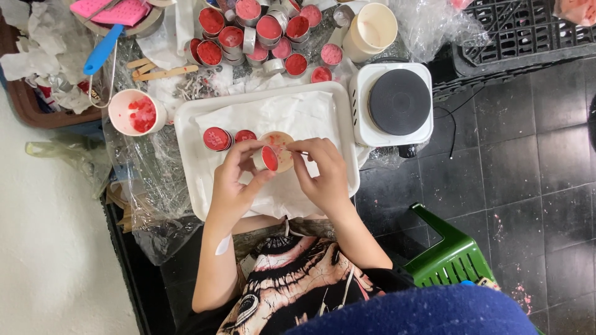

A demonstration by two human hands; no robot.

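Two of our hands work over a white tray [192, 155] lined with white paper, and much around it is cut off or hard to read. Largest in view, the black tiled floor [528, 174] runs off the right edge, and a black crate [528, 31] and a green plastic stool [453, 260] are each only partly in frame. Beside the tray sits a white single-burner hotplate [392, 102]; its cord slips out of sight beneath it. Above that, a cream cup [371, 30] stands near a crowd of small tins filled with red wax [261, 34], some cropped by the top edge. A white bowl with red bits [136, 111] rests left of the tray.

Our left hand [233, 183] is curled around a small red-filled tin [268, 158], tilted on its side over a shallow tan dish [282, 144] that it partly hides. Our right hand [323, 174] pinches a thin stick [297, 149], its tip at the tin's rim; we cannot tell whether it touches.
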